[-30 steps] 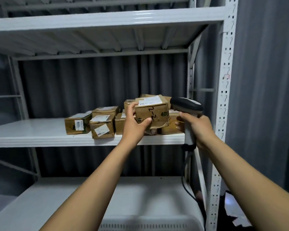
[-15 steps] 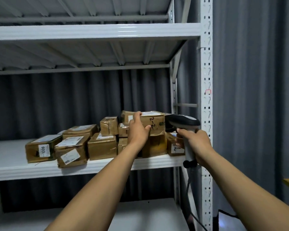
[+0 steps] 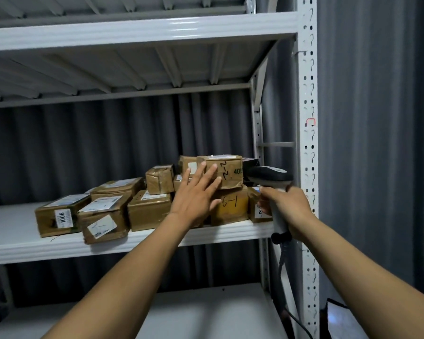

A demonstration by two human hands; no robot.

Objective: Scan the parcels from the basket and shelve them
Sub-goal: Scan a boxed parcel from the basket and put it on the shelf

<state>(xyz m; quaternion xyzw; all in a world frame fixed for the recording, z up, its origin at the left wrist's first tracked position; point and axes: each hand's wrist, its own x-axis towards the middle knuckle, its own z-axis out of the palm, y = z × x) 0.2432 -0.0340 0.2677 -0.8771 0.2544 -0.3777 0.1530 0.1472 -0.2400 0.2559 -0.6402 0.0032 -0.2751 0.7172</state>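
Note:
A brown parcel marked "2-2" [image 3: 230,171] rests on top of the parcel marked "6-1" [image 3: 233,206], at the right end of the white middle shelf [image 3: 157,237]. My left hand [image 3: 196,194] is spread flat with its fingers apart, the fingertips against the front of the "2-2" parcel and not gripping it. My right hand [image 3: 288,206] is closed around the handle of a barcode scanner [image 3: 269,176], whose dark head sits right beside the "2-2" parcel.
Several more taped parcels lie along the shelf, including one labelled "1006" [image 3: 59,216]. The white perforated upright [image 3: 309,148] stands just right of the scanner. A lower shelf [image 3: 206,311] lies below, and the scanner cable [image 3: 294,316] hangs beside it. Grey curtain behind.
My left hand carried the "2-2" parcel onto the stack, then let go; its fingers are now spread flat against the box front. The view has shifted upward and closer to the shelf.

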